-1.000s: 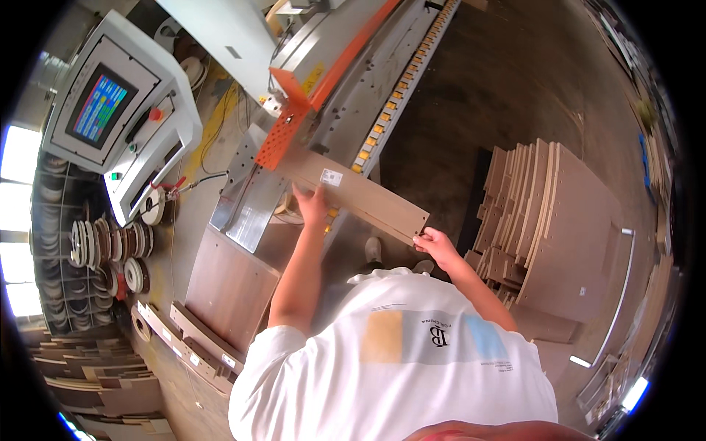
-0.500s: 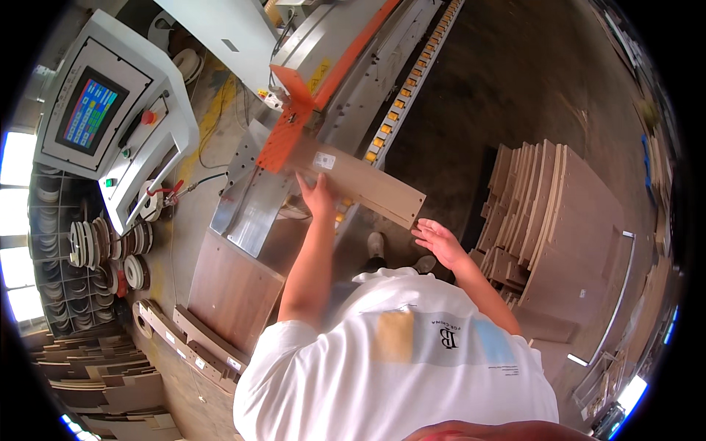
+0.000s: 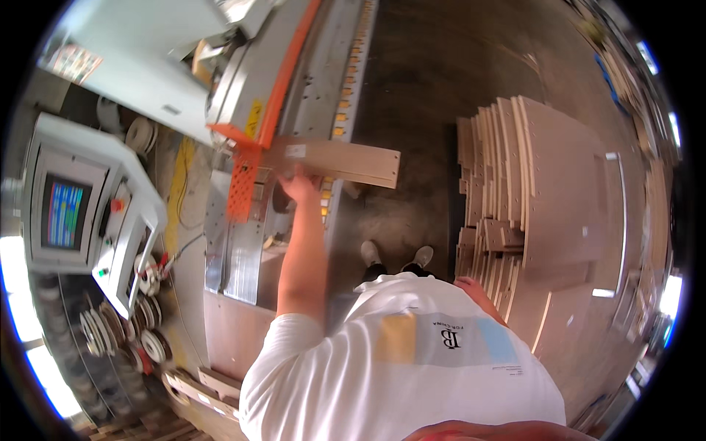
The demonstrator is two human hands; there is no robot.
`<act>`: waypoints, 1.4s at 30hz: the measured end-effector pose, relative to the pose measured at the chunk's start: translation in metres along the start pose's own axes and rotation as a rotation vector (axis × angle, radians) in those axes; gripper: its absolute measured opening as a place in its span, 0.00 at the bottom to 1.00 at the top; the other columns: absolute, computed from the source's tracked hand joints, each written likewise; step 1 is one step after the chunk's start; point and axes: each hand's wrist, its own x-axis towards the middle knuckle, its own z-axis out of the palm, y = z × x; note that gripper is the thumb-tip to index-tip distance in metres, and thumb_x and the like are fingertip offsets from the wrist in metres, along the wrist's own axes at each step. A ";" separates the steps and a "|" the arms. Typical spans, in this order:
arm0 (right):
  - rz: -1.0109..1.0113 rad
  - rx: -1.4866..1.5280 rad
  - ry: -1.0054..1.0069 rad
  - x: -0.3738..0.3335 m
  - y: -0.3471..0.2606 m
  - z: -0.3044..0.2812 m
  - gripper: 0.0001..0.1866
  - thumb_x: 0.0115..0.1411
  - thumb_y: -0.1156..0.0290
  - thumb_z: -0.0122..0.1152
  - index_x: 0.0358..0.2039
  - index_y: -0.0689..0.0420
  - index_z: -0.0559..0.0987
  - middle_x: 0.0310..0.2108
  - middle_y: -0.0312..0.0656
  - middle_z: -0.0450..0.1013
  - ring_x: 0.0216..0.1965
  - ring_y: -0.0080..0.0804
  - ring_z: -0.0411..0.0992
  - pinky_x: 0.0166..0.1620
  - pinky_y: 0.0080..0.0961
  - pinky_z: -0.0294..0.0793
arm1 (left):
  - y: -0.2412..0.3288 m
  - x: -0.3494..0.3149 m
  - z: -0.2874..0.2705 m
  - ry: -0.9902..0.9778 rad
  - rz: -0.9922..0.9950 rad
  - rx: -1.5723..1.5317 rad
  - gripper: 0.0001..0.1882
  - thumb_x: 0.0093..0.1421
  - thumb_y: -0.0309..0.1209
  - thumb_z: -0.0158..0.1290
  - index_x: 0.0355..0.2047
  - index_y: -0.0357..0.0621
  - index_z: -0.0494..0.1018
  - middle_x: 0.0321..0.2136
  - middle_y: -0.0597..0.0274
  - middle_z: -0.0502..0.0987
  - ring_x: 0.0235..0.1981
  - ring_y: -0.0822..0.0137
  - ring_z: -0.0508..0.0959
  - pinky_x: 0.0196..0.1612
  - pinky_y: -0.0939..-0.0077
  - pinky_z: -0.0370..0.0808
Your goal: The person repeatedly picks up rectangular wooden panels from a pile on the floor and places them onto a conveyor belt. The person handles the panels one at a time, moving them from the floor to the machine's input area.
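Head view: half-spread left hand [image 3: 299, 188] touches board [image 3: 359, 162].

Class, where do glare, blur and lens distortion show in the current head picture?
Head view: windows at left glare white; head view: reels below the control console look smeared, and the label on the board is too soft to read; head view: black surrounds the curved fisheye rim.

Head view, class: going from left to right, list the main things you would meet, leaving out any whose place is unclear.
Screen → red button → orange perforated plate → left hand → shoes → panel stack.
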 end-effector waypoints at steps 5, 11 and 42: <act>0.044 -0.097 0.186 -0.066 0.107 0.018 0.18 0.61 0.56 0.62 0.46 0.55 0.82 0.40 0.41 0.81 0.41 0.38 0.78 0.45 0.34 0.76 | -0.029 0.057 0.021 -0.075 0.038 -0.083 0.38 0.69 0.35 0.52 0.72 0.76 0.46 0.58 0.56 0.71 0.49 0.48 0.76 0.46 0.45 0.79; 0.041 -0.331 0.435 -0.098 0.212 0.072 0.16 0.66 0.58 0.53 0.47 0.50 0.82 0.47 0.43 0.78 0.52 0.44 0.74 0.55 0.38 0.74 | -0.034 0.009 0.046 -0.067 0.121 0.396 0.30 0.63 0.27 0.55 0.64 0.48 0.58 0.49 0.53 0.73 0.42 0.57 0.75 0.38 0.61 0.75; 0.917 -0.002 1.001 -0.277 0.373 -0.270 0.44 0.58 0.49 0.63 0.69 0.56 0.60 0.63 0.50 0.68 0.64 0.45 0.67 0.63 0.44 0.69 | -0.176 -0.214 -0.177 -2.107 0.441 2.003 0.17 0.66 0.36 0.53 0.50 0.41 0.75 0.45 0.55 0.80 0.44 0.65 0.80 0.45 0.72 0.76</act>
